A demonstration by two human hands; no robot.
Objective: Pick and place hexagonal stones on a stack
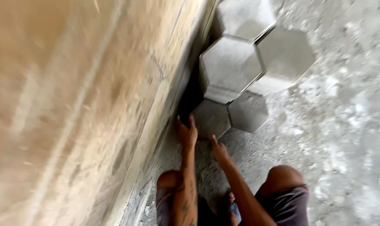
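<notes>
I squat beside a wooden wall, looking down at grey hexagonal concrete blocks on a rough floor. My left hand (186, 132) reaches forward with fingers spread, touching the near left edge of the closest hexagonal block (211, 118). My right hand (219, 151) hovers just below that block's near edge, fingers apart, holding nothing. A second low block (248, 111) lies beside it on the right. Taller blocks (231, 65) stand behind them. The picture is blurred by motion.
A big tan wooden panel (72, 109) fills the left half, its lower edge running along the floor. More hexagonal blocks (285, 54) stand farther back. My bare knees (284, 173) and dark shorts are at the bottom. Rough grey concrete floor (344, 134) spreads right.
</notes>
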